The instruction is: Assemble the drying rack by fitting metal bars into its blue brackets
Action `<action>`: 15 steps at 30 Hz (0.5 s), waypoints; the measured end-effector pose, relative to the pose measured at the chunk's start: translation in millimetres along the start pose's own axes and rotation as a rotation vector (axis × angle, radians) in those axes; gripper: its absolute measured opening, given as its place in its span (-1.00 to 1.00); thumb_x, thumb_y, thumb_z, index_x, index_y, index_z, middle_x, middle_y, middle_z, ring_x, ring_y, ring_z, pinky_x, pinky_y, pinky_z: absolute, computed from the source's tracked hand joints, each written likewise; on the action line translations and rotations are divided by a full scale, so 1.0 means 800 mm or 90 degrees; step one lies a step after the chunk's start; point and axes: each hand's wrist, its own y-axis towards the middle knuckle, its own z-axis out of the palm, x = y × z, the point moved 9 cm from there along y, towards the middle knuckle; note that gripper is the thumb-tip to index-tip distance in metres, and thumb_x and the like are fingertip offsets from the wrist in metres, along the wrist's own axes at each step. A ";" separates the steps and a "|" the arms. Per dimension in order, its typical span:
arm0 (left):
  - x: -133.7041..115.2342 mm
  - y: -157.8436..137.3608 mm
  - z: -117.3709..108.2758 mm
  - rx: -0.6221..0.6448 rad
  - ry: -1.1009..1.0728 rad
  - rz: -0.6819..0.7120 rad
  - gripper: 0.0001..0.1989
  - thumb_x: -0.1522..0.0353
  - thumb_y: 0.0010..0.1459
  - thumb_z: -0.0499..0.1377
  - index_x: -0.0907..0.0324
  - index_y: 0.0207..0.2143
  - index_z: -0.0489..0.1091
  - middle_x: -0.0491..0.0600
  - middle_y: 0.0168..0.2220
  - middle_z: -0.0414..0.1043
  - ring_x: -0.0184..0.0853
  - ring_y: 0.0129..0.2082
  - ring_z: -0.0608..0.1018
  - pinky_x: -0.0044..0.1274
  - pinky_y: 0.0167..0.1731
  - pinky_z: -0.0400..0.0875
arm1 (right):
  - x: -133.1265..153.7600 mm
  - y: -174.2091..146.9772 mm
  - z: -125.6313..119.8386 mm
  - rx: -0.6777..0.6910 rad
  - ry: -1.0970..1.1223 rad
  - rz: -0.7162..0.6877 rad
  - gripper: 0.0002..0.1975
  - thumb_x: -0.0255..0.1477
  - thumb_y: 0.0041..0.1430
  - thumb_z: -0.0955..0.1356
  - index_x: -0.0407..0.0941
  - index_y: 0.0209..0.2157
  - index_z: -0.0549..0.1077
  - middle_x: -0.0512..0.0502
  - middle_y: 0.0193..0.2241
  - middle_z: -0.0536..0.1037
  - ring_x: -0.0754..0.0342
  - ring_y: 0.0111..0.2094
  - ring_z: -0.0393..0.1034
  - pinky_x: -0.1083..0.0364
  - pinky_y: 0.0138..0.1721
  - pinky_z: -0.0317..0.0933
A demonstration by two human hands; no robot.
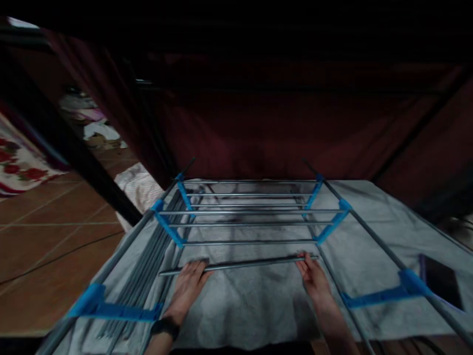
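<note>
1. Holding one loose rod [251,265] with two hands: left hand [191,280] closed over it near its left end, right hand [312,276] pinching its right end.
2. Rod sits above white cloth [240,315], between two near blue brackets; six blue brackets [333,223] total.
3. Six crossbars [251,212] fitted beyond.
4. Several spare rods [146,266] left, exact count unclear.

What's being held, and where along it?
A grey rod, in both hands: the left hand grips near its left end, the right hand near its right end. Both tips stick out past the fingers.
</note>
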 end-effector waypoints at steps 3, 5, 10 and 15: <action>0.007 0.001 -0.003 -0.027 0.002 0.039 -0.53 0.00 0.47 -0.06 0.07 -0.14 0.51 0.01 -0.20 0.65 -0.12 -0.19 0.66 -0.28 -0.09 0.48 | 0.000 -0.001 0.010 -0.005 0.030 0.010 -0.58 -0.32 -0.31 0.66 -0.06 -0.37 0.54 0.01 -0.38 0.63 0.06 -0.31 0.56 0.10 -0.25 0.54; 0.009 0.002 -0.002 -0.030 0.000 0.057 -0.54 0.01 0.47 -0.06 0.06 -0.15 0.52 -0.01 -0.21 0.65 -0.13 -0.20 0.67 -0.30 -0.13 0.48 | 0.006 -0.003 0.018 -0.001 0.046 0.001 -0.62 -0.37 -0.26 0.65 -0.05 -0.35 0.55 -0.03 -0.34 0.64 0.03 -0.27 0.56 0.07 -0.21 0.55; 0.001 0.007 -0.003 -0.024 -0.007 0.069 -0.57 0.01 0.45 -0.02 0.05 -0.15 0.51 -0.04 -0.22 0.66 -0.14 -0.22 0.66 -0.32 -0.18 0.46 | 0.027 -0.007 0.042 0.020 0.084 -0.035 -0.69 -0.42 -0.14 0.61 0.01 -0.34 0.52 0.05 -0.27 0.63 0.06 -0.20 0.56 0.03 -0.05 0.52; -0.010 0.016 -0.008 -0.042 -0.012 0.061 -0.61 0.04 0.44 -0.01 0.04 -0.16 0.50 -0.06 -0.32 0.60 -0.14 -0.28 0.62 -0.32 -0.22 0.40 | 0.042 -0.003 0.058 0.042 0.109 -0.045 -0.72 -0.44 -0.05 0.59 -0.01 -0.44 0.43 0.08 -0.36 0.59 0.11 -0.23 0.54 0.08 -0.02 0.48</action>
